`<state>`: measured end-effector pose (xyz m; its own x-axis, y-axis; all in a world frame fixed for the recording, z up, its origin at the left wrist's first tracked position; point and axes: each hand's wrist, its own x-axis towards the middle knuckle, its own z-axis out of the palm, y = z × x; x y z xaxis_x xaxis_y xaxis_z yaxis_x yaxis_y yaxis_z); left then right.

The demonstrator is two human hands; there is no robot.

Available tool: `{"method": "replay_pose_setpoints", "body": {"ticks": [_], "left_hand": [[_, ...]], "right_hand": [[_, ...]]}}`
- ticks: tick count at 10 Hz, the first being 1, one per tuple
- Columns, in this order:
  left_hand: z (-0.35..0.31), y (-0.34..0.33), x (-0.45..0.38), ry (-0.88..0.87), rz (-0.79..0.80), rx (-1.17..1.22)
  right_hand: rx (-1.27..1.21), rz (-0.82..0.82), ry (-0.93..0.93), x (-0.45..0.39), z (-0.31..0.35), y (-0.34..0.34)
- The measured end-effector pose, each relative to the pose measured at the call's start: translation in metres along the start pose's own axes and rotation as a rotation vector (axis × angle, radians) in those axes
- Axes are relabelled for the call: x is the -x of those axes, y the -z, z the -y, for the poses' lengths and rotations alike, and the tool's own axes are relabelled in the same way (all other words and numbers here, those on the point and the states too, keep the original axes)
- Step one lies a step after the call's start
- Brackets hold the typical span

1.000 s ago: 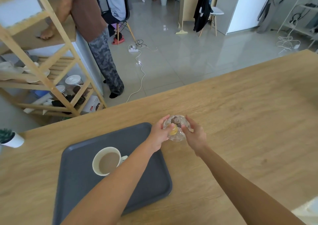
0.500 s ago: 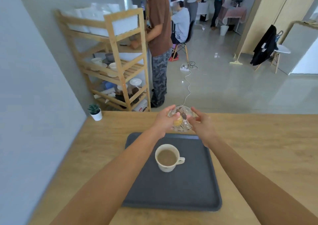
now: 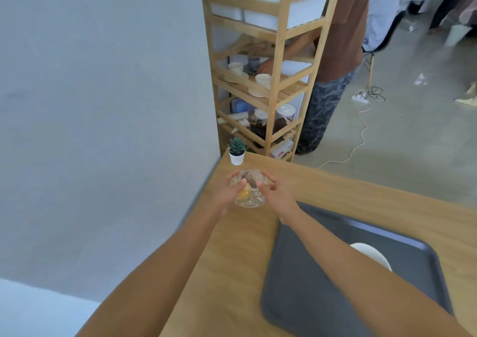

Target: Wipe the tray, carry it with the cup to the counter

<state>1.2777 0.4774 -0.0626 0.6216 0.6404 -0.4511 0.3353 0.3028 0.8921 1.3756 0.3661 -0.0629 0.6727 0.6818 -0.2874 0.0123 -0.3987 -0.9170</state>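
Observation:
A dark grey tray [image 3: 304, 292] lies on the wooden table at the lower right. On it stands a white cup [image 3: 371, 255], mostly hidden behind my right forearm. Both hands hold a small clear glass bowl [image 3: 251, 193] with yellow and brown pieces inside, near the table's far left corner. My left hand [image 3: 228, 194] grips its left side, thumb over the rim. My right hand [image 3: 277, 194] holds its right side.
A small potted succulent [image 3: 237, 151] stands at the table's corner just beyond the bowl. A grey wall runs along the left. A wooden shelf rack [image 3: 268, 78] with cups and jars stands behind, and a person [image 3: 333, 60] reaches into it. A cable lies on the floor.
My hands have carried the glass bowl from beyond the tray leftward to the table's corner near the plant. The view has swung left, so the tray now sits at the lower right.

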Motion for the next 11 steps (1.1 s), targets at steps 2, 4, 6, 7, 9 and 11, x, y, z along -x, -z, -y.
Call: {"method": "replay_pose_setpoints", "body": {"ticks": [2, 4, 6, 7, 9, 11], "left_hand": [[0.006, 0.031, -0.038, -0.016, -0.092, 0.000], [0.008, 0.044, -0.072, -0.063, -0.108, -0.032], [0.013, 0.051, -0.091, -0.078, -0.124, -0.059], [0.013, 0.050, -0.095, -0.073, -0.126, -0.093], [0.015, 0.044, -0.087, -0.062, -0.230, -0.229], [0.024, 0.031, -0.042, -0.209, -0.361, -0.524]], "right_hand": [[0.138, -0.005, 0.037, -0.047, -0.002, -0.040], [0.145, -0.039, 0.060, -0.074, -0.005, -0.058], [0.129, -0.065, 0.045, -0.090, -0.012, -0.071], [0.147, -0.060, 0.048, -0.088, -0.008, -0.069], [0.278, 0.133, 0.066, -0.067, 0.008, -0.056], [0.296, 0.180, 0.111, -0.014, 0.017, -0.020]]}}
